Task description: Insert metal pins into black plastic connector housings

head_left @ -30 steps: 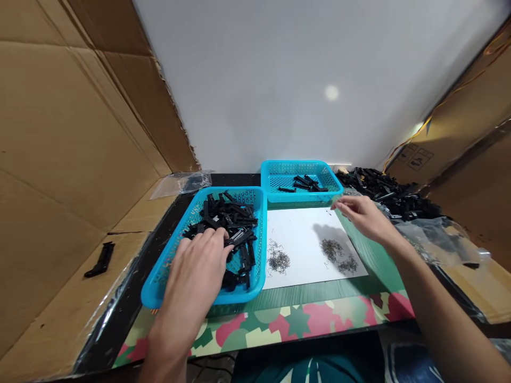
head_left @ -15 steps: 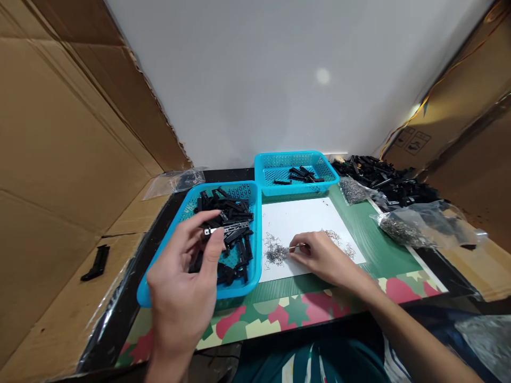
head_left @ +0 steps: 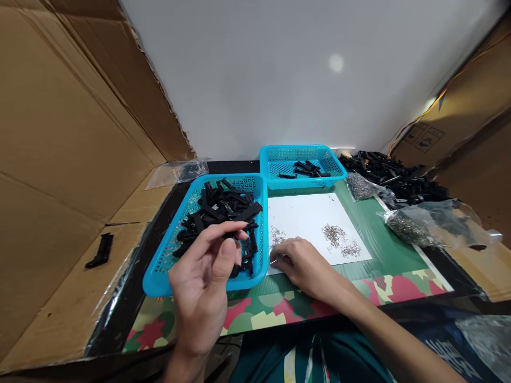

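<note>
My left hand [head_left: 203, 282] is raised over the near edge of the left blue basket [head_left: 157, 288], thumb and fingers closed on a long black plastic part [head_left: 248, 212] whose far end sticks out past the fingertips. Many similar black parts [head_left: 215, 210] fill that basket. My right hand [head_left: 307, 266] rests low over the left side of a white sheet [head_left: 301, 213]. Between its fingers is a thin metal tool [head_left: 276, 260], mostly hidden by the hand. Its tip is beside a small pile of tiny metal springs or clips [head_left: 277, 235].
A second blue basket [head_left: 303, 183] with several black parts stands behind the sheet. Tiny metal pieces [head_left: 334, 235] lie on the sheet's right. Bags of metal pieces [head_left: 411, 226] and a heap of black parts [head_left: 395, 175] lie right. One black part [head_left: 101, 250] lies on cardboard at left.
My left hand has come up out of the basket with a black part and turned it. My right hand has moved from the sheet's far right to the left pile, with the thin tool.
</note>
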The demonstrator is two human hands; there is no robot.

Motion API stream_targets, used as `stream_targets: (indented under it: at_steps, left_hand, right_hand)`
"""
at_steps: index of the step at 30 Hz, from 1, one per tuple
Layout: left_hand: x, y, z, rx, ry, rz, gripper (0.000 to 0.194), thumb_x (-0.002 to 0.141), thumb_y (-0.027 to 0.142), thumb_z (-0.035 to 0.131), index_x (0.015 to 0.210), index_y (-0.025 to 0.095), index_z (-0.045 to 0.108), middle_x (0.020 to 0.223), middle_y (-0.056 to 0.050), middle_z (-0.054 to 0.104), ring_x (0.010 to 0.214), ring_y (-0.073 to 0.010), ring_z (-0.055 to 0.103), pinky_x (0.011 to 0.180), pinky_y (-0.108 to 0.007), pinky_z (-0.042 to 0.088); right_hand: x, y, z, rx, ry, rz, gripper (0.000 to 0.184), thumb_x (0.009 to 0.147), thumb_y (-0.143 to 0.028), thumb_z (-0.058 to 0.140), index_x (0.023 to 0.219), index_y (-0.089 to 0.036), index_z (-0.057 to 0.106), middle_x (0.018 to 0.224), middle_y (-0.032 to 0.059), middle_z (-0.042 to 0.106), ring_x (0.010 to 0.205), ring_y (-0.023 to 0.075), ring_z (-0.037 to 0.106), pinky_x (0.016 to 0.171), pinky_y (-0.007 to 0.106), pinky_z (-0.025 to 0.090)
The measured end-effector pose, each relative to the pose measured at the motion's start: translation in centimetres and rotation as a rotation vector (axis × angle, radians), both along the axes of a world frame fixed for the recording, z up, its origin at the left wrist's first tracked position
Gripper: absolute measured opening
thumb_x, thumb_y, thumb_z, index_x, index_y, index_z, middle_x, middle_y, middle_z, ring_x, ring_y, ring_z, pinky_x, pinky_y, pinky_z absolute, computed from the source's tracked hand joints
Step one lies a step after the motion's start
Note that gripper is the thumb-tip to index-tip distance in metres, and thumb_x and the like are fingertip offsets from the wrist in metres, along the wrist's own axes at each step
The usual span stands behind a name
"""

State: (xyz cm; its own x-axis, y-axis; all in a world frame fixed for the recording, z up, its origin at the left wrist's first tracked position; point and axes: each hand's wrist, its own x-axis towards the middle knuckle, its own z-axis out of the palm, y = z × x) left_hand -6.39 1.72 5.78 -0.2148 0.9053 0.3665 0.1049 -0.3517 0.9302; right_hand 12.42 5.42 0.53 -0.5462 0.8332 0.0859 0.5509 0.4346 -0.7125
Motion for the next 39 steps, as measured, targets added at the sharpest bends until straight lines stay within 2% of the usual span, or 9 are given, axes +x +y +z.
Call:
stream_targets:
  at_steps: [5,9,12,16,19,22,28,33,39]
  left_hand:
    - [0.2,0.2,-0.2,-0.028,0.002,-0.028,0.02,0.105,0.031,0.067,0.124,0.028,0.073,0.101,-0.001,0.07,0.071,-0.0099,0.059,0.068,-0.022,0.052]
    - [0.3,0.3,0.1,-0.079,-0.032,-0.01,0.048,0.099,0.028,0.075,0.144,0.033,0.06,0.102,0.0,0.069,0.076,-0.011,0.062,0.068,-0.021,0.054]
    - [0.2,0.1,0.3,-0.089,0.039,0.01,0.034,0.1,0.031,0.073,0.134,0.029,0.071,0.093,0.0,0.066,0.074,-0.0111,0.06,0.066,-0.021,0.052]
    - [0.9,-0.7,0.3,-0.099,0.018,-0.073,0.026,0.104,0.029,0.068,0.129,0.03,0.076,0.085,0.001,0.066,0.072,-0.0119,0.061,0.069,-0.024,0.052]
    - [2.4,-1.4,0.3,-0.124,-0.038,-0.17,0.025,0.107,0.028,0.064,0.128,0.033,0.075,0.09,0.002,0.068,0.071,-0.0109,0.062,0.07,-0.024,0.052]
    - [4.2,-1.8,0.2,-0.193,-0.045,-0.311,0.018,0.107,0.03,0.064,0.119,0.03,0.077,0.091,0.002,0.066,0.073,-0.0106,0.062,0.072,-0.023,0.051]
    - [7.6,-1.7,-0.9,-0.271,-0.026,-0.498,0.015,0.106,0.037,0.065,0.11,0.026,0.074,0.097,0.001,0.061,0.088,-0.0133,0.058,0.079,-0.023,0.047]
    - [8.8,-1.4,-2.1,-0.302,-0.082,-0.526,0.013,0.105,0.038,0.068,0.106,0.025,0.071,0.096,0.002,0.062,0.087,-0.0135,0.059,0.077,-0.023,0.047]
    - [9.3,-1.2,-2.5,-0.321,-0.064,-0.512,0.013,0.105,0.036,0.067,0.102,0.024,0.068,0.095,0.001,0.063,0.083,-0.0138,0.06,0.074,-0.024,0.048]
  right_hand:
    - [0.4,-0.6,0.1,0.112,-0.152,0.104,0.02,0.102,-0.006,0.056,0.091,-0.018,0.068,0.092,0.0073,0.073,0.086,0.0198,0.064,0.081,0.031,0.042]
    - [0.9,-1.2,0.2,0.126,-0.194,0.104,0.017,0.103,-0.008,0.053,0.092,-0.018,0.061,0.092,0.0076,0.067,0.085,0.0204,0.056,0.08,0.033,0.038]
    - [2.0,-1.6,0.7,-0.048,0.024,0.032,0.015,0.108,-0.015,0.049,0.096,-0.02,0.056,0.094,0.0049,0.063,0.087,0.0197,0.053,0.08,0.032,0.038]
    - [4.0,-2.2,1.6,-0.335,0.586,-0.099,0.014,0.112,-0.033,0.051,0.102,-0.023,0.054,0.09,0.0003,0.052,0.082,0.0167,0.046,0.073,0.029,0.036]
    - [5.0,-2.7,1.7,-0.423,0.965,-0.13,0.018,0.107,-0.038,0.061,0.1,-0.022,0.057,0.079,-0.0031,0.039,0.072,0.0149,0.033,0.066,0.029,0.029]
    - [5.3,-3.4,1.6,-0.484,1.204,-0.124,0.015,0.105,-0.035,0.064,0.101,-0.022,0.06,0.073,-0.0053,0.031,0.067,0.0142,0.026,0.064,0.029,0.026]
    - [5.4,-4.8,1.5,-0.585,1.316,-0.157,0.016,0.103,-0.035,0.068,0.1,-0.024,0.058,0.064,-0.0084,0.027,0.059,0.0121,0.02,0.058,0.027,0.024]
    - [5.2,-5.3,1.0,-0.633,1.342,-0.135,0.019,0.103,-0.037,0.069,0.097,-0.023,0.057,0.061,-0.0098,0.028,0.056,0.0106,0.019,0.056,0.026,0.021]
    - [5.2,-5.2,0.3,-0.585,1.302,-0.161,0.021,0.104,-0.041,0.068,0.099,-0.024,0.057,0.059,-0.0106,0.029,0.055,0.0106,0.021,0.055,0.025,0.022]
